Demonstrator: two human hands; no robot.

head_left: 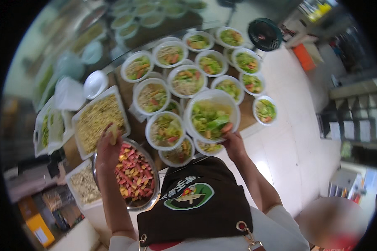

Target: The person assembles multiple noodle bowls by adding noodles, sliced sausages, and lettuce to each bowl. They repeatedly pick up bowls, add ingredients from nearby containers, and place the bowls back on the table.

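Observation:
My right hand (234, 145) grips the near right rim of a round white plastic bowl (211, 109). The bowl holds chopped lettuce and a few pinkish pieces, and it is held up above other bowls. My left hand (107, 147) is over the near edge of a white tray of pale yellow shredded food (99, 121). Its fingers are closed round a pale yellow bit of food (113, 133). Beside that wrist, a round metal basin (156, 184) carries pink and yellow chopped pieces. Filled salad bowls (165, 130) crowd the wooden table in front of me, some stacked.
Left of the trays stand stacked white empty bowls (96, 83) and a basket of greens (38, 134). Another tray of pale shreds (88, 184) lies nearer. A glass panel runs behind the table. A dark fan (264, 34) stands far right, beside white tiled floor (295, 142).

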